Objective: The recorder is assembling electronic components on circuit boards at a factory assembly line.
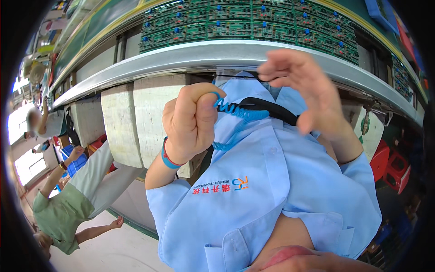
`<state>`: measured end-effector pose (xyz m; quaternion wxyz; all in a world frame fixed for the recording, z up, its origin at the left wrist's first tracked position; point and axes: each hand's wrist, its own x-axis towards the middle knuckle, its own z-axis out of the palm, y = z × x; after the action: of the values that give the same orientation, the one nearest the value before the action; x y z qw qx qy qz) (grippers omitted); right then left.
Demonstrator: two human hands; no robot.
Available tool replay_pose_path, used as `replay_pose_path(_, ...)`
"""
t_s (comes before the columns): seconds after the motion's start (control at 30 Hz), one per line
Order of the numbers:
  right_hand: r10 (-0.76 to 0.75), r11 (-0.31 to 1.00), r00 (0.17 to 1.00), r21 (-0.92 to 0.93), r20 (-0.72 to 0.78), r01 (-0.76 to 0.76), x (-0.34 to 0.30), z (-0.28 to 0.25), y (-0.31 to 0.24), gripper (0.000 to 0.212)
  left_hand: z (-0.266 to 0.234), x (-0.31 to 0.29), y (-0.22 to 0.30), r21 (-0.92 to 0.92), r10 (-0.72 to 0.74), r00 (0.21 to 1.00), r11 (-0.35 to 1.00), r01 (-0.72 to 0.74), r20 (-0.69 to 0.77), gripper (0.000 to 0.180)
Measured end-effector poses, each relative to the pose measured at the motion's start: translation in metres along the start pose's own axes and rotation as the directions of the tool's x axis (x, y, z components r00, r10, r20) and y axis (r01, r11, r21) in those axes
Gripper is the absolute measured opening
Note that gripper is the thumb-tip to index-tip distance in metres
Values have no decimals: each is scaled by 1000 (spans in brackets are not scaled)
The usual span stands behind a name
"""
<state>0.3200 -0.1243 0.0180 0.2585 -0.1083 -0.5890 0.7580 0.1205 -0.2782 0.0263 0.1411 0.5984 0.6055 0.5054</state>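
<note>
My left hand [192, 115] is raised in front of my chest, thumb and curled fingers pinching a blue coiled cord [233, 109]. The cord's coils run right across my light blue shirt, and a loop of it hangs lower. A blue wristband [168, 156] circles my left wrist. My right hand [308, 88] is up to the right, a little blurred, with thumb and fingers apart and nothing visible between them. It is apart from the cord, near a metal rail [199, 51]. Behind the cord a black curved strap or band [276, 109] crosses my front.
Beyond the rail lie rows of green circuit boards [249, 22] with blue parts. Pale blocks [120, 122] stand below the rail at left. A person in a green top [63, 211] is at the left, another farther back. Red stools [396, 170] are at the right.
</note>
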Motion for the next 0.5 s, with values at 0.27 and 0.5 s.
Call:
replay_pose_path(0.27, 197, 911, 850, 230, 488, -343, 8, 10, 15, 21, -29, -9, 15, -92, -38, 974, 996, 18, -223, 24)
replay_pose_path(0.5, -551, 372, 675, -580, 491, 725, 26, 44, 34, 18, -194, -118, 48, 361, 116, 673, 902, 237, -731, 36)
